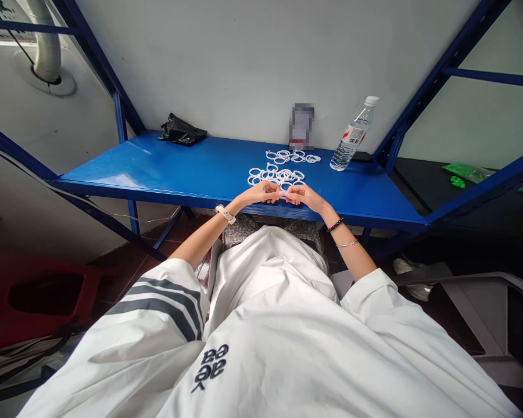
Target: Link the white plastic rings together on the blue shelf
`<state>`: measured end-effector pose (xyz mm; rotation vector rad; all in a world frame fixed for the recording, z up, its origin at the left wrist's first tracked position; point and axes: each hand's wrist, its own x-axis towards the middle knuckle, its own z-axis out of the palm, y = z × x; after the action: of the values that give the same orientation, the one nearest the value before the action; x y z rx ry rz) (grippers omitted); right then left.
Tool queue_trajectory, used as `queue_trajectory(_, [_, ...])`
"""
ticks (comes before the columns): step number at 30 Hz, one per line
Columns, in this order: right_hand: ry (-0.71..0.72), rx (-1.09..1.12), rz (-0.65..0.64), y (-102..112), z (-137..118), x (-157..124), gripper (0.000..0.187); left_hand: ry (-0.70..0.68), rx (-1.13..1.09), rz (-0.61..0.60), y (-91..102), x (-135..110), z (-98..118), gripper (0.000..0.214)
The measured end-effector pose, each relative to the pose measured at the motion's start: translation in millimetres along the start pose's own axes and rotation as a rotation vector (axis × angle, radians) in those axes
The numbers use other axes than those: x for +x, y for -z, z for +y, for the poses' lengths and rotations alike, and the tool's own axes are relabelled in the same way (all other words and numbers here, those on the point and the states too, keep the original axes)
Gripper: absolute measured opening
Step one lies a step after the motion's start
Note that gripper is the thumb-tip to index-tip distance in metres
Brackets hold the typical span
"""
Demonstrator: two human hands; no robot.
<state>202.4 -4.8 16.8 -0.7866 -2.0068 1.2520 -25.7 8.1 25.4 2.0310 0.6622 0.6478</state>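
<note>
At the front edge of the blue table (165,168), my two hands meet with fingertips pinched. My left hand (264,192) and my right hand (305,196) are both closed on a small white ring (284,188), mostly covered by the fingers. Just behind them lies a loose pile of white rings (283,174). Farther back, a second smaller group of white rings (283,155) is spread on the tabletop. Whether the held ring is open or joined is too small to make out.
A clear water bottle (353,136) with a white cap stands at the right rear. Against the wall is a blurred upright object (301,125). A crumpled black plastic bag (181,130) lies at the left rear. Blue metal posts (122,116) frame the table.
</note>
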Motion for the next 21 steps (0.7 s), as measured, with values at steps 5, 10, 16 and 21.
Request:
queue_trajectory(5, [-0.005, -0.01, -0.005, 0.1, 0.4, -0.1, 0.047, 0.003, -0.006, -0.01, 0.6, 0.6, -1.9, 0.061])
queue_trajectory(10, [-0.002, -0.016, -0.012, 0.5, 0.6, 0.0, 0.047, 0.005, -0.008, -0.002, 0.2, 0.8, -3.2, 0.059])
queue_trajectory(16, [0.001, -0.034, -0.008, -0.2, 0.1, -0.1, 0.047, 0.024, 0.0, 0.013, -0.4, 0.7, -4.0, 0.057])
queue_trajectory(21, [0.011, -0.044, -0.012, 0.2, 1.7, 0.0, 0.047, 0.029, 0.012, 0.013, -0.5, 0.7, -3.8, 0.055])
